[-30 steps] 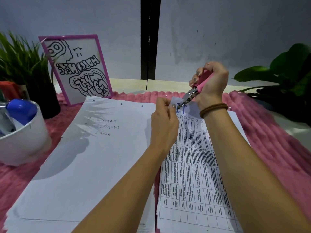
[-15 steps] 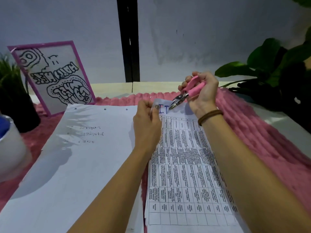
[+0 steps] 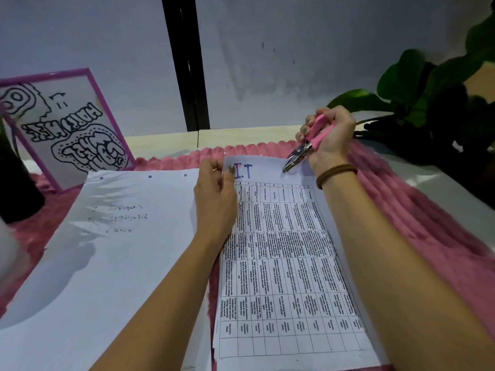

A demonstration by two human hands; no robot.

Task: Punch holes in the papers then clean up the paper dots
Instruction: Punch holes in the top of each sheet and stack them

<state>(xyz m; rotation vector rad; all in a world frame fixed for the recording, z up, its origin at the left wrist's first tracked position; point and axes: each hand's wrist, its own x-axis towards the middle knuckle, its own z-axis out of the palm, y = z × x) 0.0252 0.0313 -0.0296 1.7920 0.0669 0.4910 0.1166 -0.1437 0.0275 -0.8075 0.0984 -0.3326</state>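
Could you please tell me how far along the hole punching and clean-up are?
Done: the left sheet shows holes along its top edge. In hand: the left hand pinches the table sheet by its corner while the right hand holds the pink punch at its top edge; no holes show there. Left: punching it, then the clean-up.

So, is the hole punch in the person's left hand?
No, the right hand grips the pink hole punch, while the left hand pinches the top corner of the printed sheet.
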